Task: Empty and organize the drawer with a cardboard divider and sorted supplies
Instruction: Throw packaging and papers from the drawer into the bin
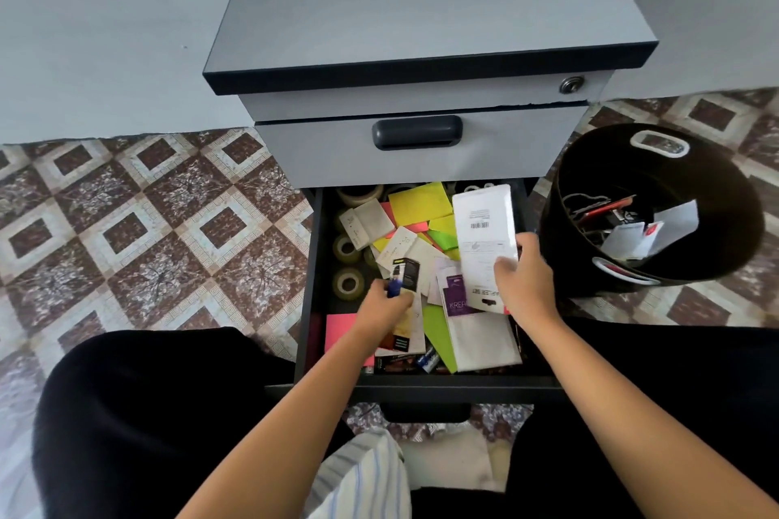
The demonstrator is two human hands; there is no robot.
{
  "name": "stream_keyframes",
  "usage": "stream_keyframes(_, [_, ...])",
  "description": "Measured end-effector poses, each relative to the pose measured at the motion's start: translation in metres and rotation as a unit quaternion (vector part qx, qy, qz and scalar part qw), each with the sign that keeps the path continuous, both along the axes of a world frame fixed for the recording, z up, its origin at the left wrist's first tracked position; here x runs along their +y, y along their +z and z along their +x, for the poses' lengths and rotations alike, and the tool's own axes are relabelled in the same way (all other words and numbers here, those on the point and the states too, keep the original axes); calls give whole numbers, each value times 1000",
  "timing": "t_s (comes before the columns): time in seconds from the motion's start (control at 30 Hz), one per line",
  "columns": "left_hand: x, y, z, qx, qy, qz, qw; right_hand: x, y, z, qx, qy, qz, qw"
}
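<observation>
Our right hand grips white packet by its near end, over open drawer; left hand fingertips pinch small black card pack inside drawer

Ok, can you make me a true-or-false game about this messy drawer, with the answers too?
1. The right hand holds a white packet with a barcode. True.
2. The black bin is empty. False: cables and papers lie in it.
3. Some tape rolls sit along the left side of the open drawer. True.
4. The upper drawer is pulled open too. False: it is shut.
5. The left hand holds nothing. False: it grips a small black packet.
</observation>
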State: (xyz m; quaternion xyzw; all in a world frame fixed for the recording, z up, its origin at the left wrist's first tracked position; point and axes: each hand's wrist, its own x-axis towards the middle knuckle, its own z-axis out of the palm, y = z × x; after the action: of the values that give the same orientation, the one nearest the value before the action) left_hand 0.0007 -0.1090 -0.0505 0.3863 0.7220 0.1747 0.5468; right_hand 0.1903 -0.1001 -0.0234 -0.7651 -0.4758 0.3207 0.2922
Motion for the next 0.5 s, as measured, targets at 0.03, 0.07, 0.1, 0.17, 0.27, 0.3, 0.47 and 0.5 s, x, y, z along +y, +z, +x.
stream_keyframes(0.03, [-1, -1, 7, 2, -28, 0, 1000, 0, 3, 4, -31, 8, 13, 999])
stream_keyframes(0.07, [-1, -1, 14, 2, -55, 3, 998, -1, 7, 8, -62, 15, 22, 998])
stream_keyframes(0.1, [-1, -3, 22, -3, -79, 4, 997, -1, 9, 12, -88, 18, 25, 996])
stream_keyframes(0.17, [-1, -6, 37, -8, -109, -2, 994, -3, 12, 18, -122, 18, 24, 992])
stream_keyframes(0.27, [-1, -11, 57, 1, -110, -18, 994, -7, 13, 20, -143, 14, 15, 989])
stream_keyframes(0.3, [-1, -13, 63, 1, -97, -23, 995, -8, 12, 20, -145, 12, 11, 989])
stream_keyframes(0.47, [-1, -16, 84, -11, -19, -31, 999, -11, 9, 23, -134, 10, -12, 991])
stream_keyframes(0.5, [0, -15, 86, -28, 3, -32, 999, -11, 8, 23, -128, 10, -17, 992])
